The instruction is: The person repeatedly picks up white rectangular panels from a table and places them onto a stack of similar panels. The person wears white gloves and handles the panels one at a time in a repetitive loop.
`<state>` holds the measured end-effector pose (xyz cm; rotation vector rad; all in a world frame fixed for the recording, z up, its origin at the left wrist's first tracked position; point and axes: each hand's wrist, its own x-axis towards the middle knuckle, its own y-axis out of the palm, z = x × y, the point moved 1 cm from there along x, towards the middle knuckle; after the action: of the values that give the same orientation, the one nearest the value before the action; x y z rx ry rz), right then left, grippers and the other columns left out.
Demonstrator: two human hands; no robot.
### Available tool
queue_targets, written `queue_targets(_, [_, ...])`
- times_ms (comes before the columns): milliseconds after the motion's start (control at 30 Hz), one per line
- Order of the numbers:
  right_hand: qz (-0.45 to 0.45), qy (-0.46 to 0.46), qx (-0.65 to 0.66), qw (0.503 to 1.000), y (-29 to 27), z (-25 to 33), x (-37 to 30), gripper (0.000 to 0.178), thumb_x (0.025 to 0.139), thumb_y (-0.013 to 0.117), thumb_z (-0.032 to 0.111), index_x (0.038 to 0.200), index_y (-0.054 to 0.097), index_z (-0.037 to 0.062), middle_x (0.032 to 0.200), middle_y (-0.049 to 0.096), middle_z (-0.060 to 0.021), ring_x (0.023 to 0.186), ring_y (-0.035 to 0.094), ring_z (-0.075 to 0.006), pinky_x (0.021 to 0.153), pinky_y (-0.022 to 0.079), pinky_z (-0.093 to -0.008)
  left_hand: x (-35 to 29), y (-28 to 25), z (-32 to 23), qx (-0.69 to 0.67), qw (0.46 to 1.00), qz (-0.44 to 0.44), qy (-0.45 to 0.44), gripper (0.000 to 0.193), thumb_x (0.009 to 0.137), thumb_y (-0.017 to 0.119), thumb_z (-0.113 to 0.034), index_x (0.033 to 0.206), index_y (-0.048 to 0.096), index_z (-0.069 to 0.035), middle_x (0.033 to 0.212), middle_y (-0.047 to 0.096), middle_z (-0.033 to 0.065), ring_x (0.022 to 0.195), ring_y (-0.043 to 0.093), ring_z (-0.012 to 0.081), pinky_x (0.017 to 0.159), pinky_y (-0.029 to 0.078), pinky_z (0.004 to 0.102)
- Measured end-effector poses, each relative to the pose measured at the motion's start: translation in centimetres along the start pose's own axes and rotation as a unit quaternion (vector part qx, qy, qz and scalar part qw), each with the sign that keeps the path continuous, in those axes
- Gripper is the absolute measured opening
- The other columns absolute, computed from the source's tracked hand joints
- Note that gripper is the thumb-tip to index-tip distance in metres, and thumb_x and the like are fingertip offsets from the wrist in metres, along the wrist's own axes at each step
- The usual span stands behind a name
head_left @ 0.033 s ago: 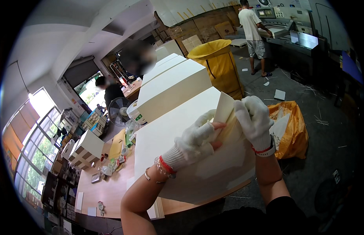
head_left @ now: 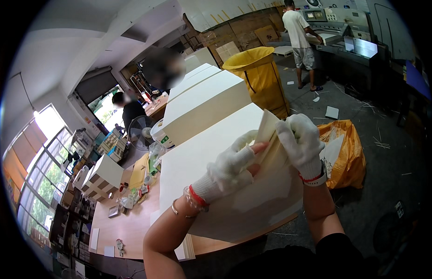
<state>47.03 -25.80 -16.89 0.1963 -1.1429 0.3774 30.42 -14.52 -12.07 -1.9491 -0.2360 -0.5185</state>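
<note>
Cream paper sheets (head_left: 211,137) lie in front of me on a table, their right-hand corner lifted and bent upward. My left hand (head_left: 232,165), in a white glove with some fingertips bare, grips the lifted sheets (head_left: 265,125) at their edge. Its bare finger and thumb press against the fanned layers. On the other side, my right hand (head_left: 300,142), also in a white glove, has its fingers curled closed on the corner of the same sheets. How many sheets each hand holds cannot be made out.
Tall paper stacks (head_left: 206,102) stand behind the sheets. A yellow bin bag (head_left: 265,81) and an orange sack of offcuts (head_left: 348,158) stand to the right. A fan (head_left: 140,132) is at the left. One person works at a machine (head_left: 337,32); others are farther back.
The raised sheets have shifted slightly to the right between my hands, and their layered edges show more sharply. Both hands stay nearly in place.
</note>
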Motion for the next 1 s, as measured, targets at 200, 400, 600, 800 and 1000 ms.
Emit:
queue_targets(200, [0.003,0.003,-0.025,1.000,0.1,-0.1,-0.2,0.013,0.092,0.060,0.010,0.085,0.063,-0.0011,0.063,0.046,-0.0091,0.059,0.050,-0.0234,0.056,0.040,-0.0371,-0.1,-0.3,1.0,-0.029,0.994,0.094,-0.046,0.038,0.079,0.072,0.002,0.116,0.064,-0.005,0.125,0.056,0.0131,0.113,0.058,0.0281,0.092,0.047,0.0321])
queue_targets(400, [0.010,-0.041,-0.052,0.998,0.0,-0.4,-0.2,0.010,0.090,0.061,0.008,0.090,0.064,-0.0015,0.064,0.046,-0.0085,0.059,0.049,-0.0235,0.056,0.040,-0.0364,-0.1,0.4,0.2,0.016,0.999,0.006,-0.035,0.050,0.070,0.083,-0.003,0.116,0.064,-0.007,0.130,0.055,0.0135,0.115,0.058,0.0292,0.094,0.048,0.0354])
queue_targets(600, [0.014,-0.045,-0.038,0.998,-0.2,0.6,0.1,0.016,0.091,0.061,0.009,0.079,0.060,-0.0015,0.062,0.045,-0.0085,0.058,0.047,-0.0237,0.057,0.040,-0.0371,-0.1,0.4,0.2,0.049,0.999,-0.010,0.018,0.046,0.075,0.079,-0.004,0.117,0.063,-0.005,0.127,0.057,0.0148,0.112,0.060,0.0303,0.091,0.048,0.0342])
queue_targets(800, [-0.021,0.038,-0.001,0.999,0.2,0.2,-0.1,0.025,0.092,0.062,0.011,0.072,0.055,-0.0023,0.061,0.044,-0.0100,0.057,0.047,-0.0230,0.057,0.040,-0.0372,0.1,-0.1,-0.2,0.017,0.996,0.070,-0.054,0.039,0.076,0.078,-0.004,0.112,0.063,-0.004,0.126,0.057,0.0151,0.111,0.060,0.0302,0.091,0.048,0.0336])
queue_targets(1000, [-0.019,0.062,0.028,0.998,0.2,0.1,-0.3,0.025,0.092,0.063,0.010,0.072,0.055,-0.0023,0.061,0.044,-0.0097,0.056,0.047,-0.0233,0.057,0.040,-0.0368,-0.1,0.5,-0.1,0.033,0.999,0.000,-0.035,0.036,0.078,0.075,-0.001,0.111,0.063,-0.004,0.130,0.054,0.0159,0.115,0.058,0.0301,0.093,0.047,0.0325])
